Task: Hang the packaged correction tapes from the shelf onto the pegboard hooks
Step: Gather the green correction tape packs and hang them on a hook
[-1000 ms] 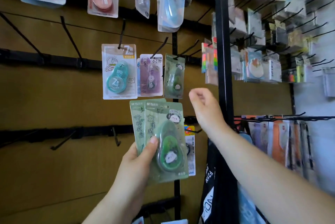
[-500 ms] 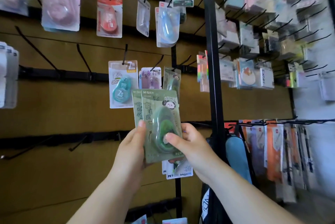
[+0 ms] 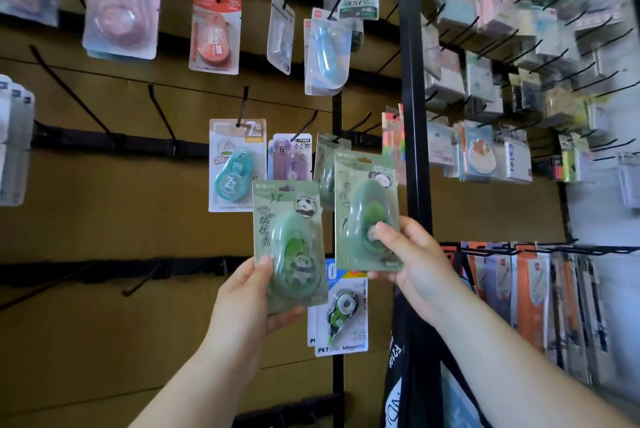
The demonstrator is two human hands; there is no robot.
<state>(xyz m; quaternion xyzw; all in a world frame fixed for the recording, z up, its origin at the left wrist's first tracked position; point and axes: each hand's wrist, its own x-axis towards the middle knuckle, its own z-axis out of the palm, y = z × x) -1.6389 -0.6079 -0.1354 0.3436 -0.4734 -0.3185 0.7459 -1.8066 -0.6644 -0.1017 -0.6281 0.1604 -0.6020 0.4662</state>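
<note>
Left hand (image 3: 242, 303) grips lower pack (image 3: 289, 244), right hand (image 3: 419, 264) higher pack (image 3: 363, 209); both seemingly upright.

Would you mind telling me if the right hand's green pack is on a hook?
Off: the right hand pinches the green pack, its hang hole empty.

Just left of the black post (image 3: 414, 157) is a sage-green pack (image 3: 363, 216) with a panda print, and further left a second green panda pack (image 3: 289, 247). Further from the post hang a teal-and-white pack (image 3: 235, 167), a purple pack (image 3: 290, 159) and an orange-red pack (image 3: 214, 36), against brown board (image 3: 104, 212).
</note>
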